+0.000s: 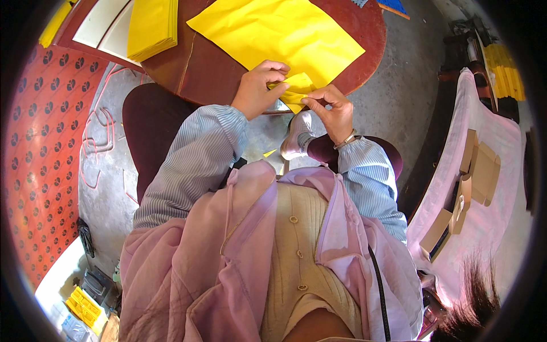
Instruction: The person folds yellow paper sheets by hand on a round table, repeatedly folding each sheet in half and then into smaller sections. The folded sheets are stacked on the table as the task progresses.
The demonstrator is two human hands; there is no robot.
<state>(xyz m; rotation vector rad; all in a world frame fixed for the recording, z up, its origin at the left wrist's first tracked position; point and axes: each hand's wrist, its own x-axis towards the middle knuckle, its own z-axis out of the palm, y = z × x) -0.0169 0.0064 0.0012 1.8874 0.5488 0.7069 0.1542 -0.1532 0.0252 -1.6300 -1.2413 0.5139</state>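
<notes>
A large yellow sheet, thin like paper or cloth, lies on the round dark red table. At its near corner, over the table's edge, is a small folded yellow portion; whether it joins the large sheet I cannot tell. My left hand has curled fingers and thumb closed on the left side of this folded portion. On its right side, my right hand pinches the edge between thumb and forefinger. A neat stack of yellow sheets sits at the table's left.
Left of me is a red patterned mat or board, with pinkish cord on the grey floor beside it. To the right, a pink cloth covers a surface bearing opened cardboard boxes. My shoe is below the table edge.
</notes>
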